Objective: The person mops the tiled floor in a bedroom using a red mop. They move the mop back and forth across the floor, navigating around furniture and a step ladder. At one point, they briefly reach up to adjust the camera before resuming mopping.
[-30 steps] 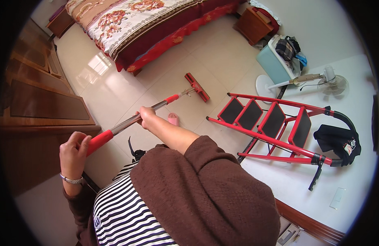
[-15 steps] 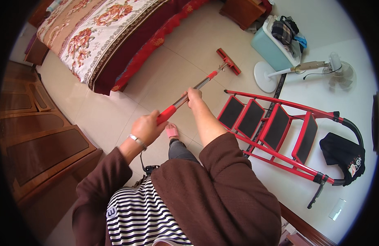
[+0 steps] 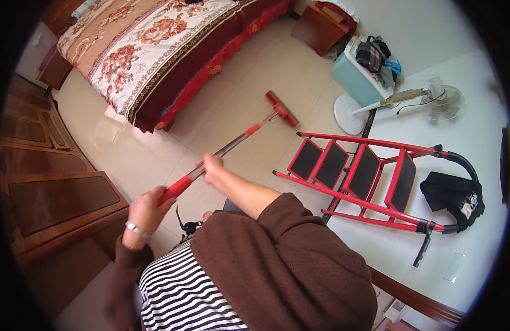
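Both my hands grip one long mop (image 3: 235, 143) with a grey metal pole and red sections. My left hand (image 3: 146, 209), with a silver band at its wrist, is wrapped round the red grip at the near end. Further up the pole, my right hand (image 3: 212, 167) is closed round the metal part. The mop's red, bar-shaped head (image 3: 282, 108) rests on the tiled floor (image 3: 211, 121), between the bed and the red step ladder. The undersides of my fingers are partly hidden.
A bed (image 3: 150, 49) with a floral cover stands ahead on the left. Wooden cabinets (image 3: 62, 204) line the left. A red step ladder (image 3: 365, 179) leans at the right, near a white fan (image 3: 351, 115) and a pale blue bin (image 3: 360, 77) of clothes. A wooden nightstand (image 3: 320, 27) stands beyond.
Both hands have drawn the mop back toward me and to the left. Its head has slid nearer along the floor. My pink slipper has gone out of sight.
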